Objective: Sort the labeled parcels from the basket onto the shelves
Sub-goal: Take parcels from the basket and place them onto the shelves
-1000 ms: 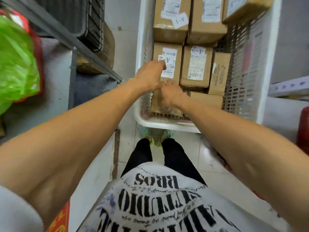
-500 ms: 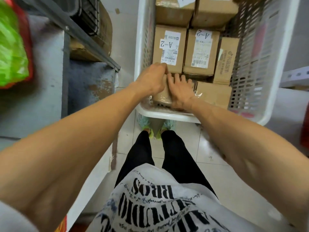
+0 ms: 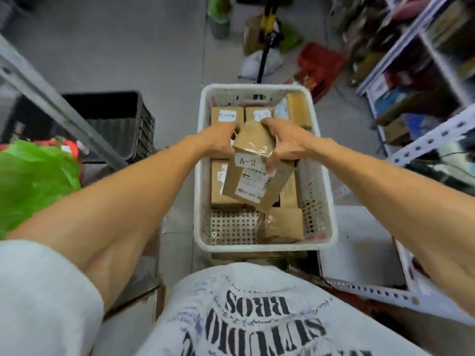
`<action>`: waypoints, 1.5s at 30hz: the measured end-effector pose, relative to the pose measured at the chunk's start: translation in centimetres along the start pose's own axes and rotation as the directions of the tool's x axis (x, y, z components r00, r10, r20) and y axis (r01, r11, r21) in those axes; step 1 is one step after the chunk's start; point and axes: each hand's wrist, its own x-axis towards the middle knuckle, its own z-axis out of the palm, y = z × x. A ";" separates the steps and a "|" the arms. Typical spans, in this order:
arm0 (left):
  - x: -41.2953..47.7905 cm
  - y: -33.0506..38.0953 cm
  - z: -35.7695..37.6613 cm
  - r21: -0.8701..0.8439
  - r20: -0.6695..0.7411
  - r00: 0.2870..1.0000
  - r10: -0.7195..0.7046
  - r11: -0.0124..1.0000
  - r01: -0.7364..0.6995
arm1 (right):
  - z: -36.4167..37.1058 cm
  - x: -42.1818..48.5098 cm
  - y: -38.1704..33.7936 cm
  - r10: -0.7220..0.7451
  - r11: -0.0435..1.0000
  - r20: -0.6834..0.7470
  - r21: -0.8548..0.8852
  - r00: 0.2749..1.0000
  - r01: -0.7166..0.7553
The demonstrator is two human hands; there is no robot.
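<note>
1. Head view, where it is: a cardboard parcel (image 3: 253, 181) is held tilted above the white basket (image 3: 259, 246). Its far end is raised and its near corner hangs over the other parcels (image 3: 226, 116) packed inside. A handwritten tag (image 3: 245, 162) on its upper face reads A-2.
2. Head view, the hands: the left hand (image 3: 218, 141) holds the far left corner, its fingers mostly hidden behind the box. The right hand (image 3: 285, 142) grips the far right edge, fingers curled over the end and thumb pressing the labelled face.
3. Head view, handling: the box looks stiff and square-edged, and probably light to moderate in weight. The glossy tape (image 3: 253, 150) across the end looks slick, so bare cardboard is likely the safer hold.
4. Head view, where to grip: taking opposite edges, or putting one palm under the low corner, should steady it on the way to a shelf (image 3: 434, 141).
</note>
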 end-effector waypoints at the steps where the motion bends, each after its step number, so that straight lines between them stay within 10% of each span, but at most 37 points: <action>1: 0.1 1.0 -1.5 -0.016 0.036 0.999 0.030 0.999 -0.030 | -2.4 -0.6 -0.4 -0.010 1.000 -0.041 0.003 0.999 0.010; 8: -0.2 5.4 -9.9 -0.531 0.213 0.955 0.207 0.845 -0.065 | -17.0 -4.5 -2.4 -0.070 0.994 -0.215 0.071 0.974 0.087; 13: -0.2 9.0 -11.5 -0.662 -0.085 0.953 0.291 0.698 -0.273 | -22.0 -7.5 -2.4 -0.096 0.952 -0.209 0.267 0.973 0.151; 20: -2.4 7.9 -5.0 -0.784 -0.314 0.949 0.010 0.561 -0.265 | -18.3 -6.4 0.9 0.082 0.991 -0.285 0.121 0.955 -0.049; 27: -2.7 7.7 -3.5 -0.773 -0.289 0.947 -0.141 0.618 -0.144 | -7.8 -5.0 5.0 0.192 0.680 -0.180 0.733 0.965 0.002; 35: -3.3 7.5 -4.2 -0.831 -0.334 0.917 -0.220 0.527 -0.176 | -5.8 -3.2 2.0 0.047 0.624 -0.319 0.749 0.947 0.221; 45: -5.6 8.3 -4.2 -0.588 -0.478 0.876 -0.062 0.764 -0.266 | -5.9 -3.9 0.5 0.057 0.514 -0.389 0.801 0.920 0.307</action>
